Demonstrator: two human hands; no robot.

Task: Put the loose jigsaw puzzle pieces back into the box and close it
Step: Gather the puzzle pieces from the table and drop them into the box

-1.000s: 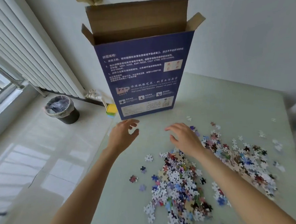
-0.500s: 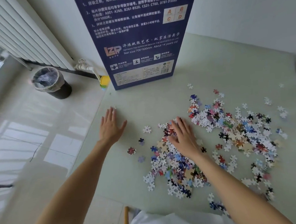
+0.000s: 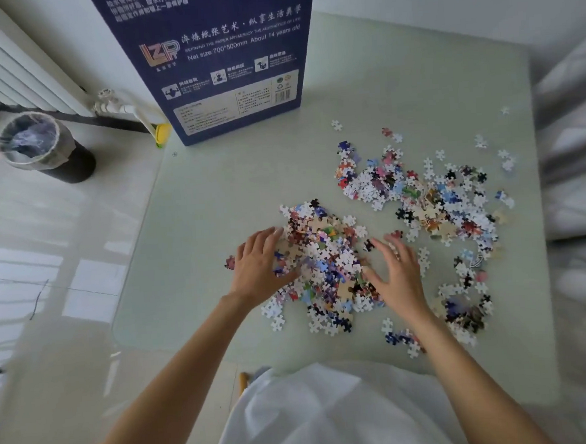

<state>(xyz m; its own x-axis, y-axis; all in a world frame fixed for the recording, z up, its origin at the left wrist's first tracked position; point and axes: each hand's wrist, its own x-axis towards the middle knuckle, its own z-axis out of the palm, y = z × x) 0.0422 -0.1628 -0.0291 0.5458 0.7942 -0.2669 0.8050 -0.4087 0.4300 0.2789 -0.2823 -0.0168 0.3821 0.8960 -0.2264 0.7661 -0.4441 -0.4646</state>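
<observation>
A pale green table (image 3: 396,88) stands against a white wall (image 3: 442,0). To its left, a dark bin (image 3: 45,151) lined with a clear bag sits on the glossy tiled floor (image 3: 45,237), near a white radiator (image 3: 4,68) and its valve (image 3: 106,101).

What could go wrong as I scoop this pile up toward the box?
1. Both hands, left hand and right hand, flank only the near pile; the far pile and strays could get left behind.
2. Pieces near the table front edge may slide off.
3. The box stands upright; bumping it might tip it.
</observation>
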